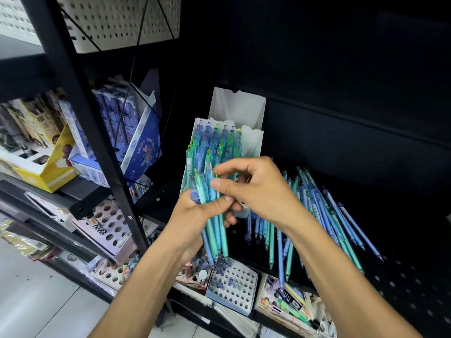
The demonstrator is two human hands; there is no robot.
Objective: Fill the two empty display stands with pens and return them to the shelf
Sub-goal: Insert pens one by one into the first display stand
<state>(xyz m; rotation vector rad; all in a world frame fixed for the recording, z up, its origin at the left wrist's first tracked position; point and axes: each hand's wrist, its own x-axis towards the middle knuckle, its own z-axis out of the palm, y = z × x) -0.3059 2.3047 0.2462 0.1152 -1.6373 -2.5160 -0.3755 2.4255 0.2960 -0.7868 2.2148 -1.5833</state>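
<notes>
Blue and green pens (212,230) are bunched in the left hand (192,215), fingers wrapped tight round them, just in front of the white display stand (253,142) on the black shelf (402,272). Right hand (258,191) pinches the top of one pen in that bunch. Stand's already mostly full, and a loose pile of pens (327,215) lies just right of it.

Yellow box (52,164), blue boxes (136,147), white pegboard (117,20) on neighbouring shelves.
</notes>
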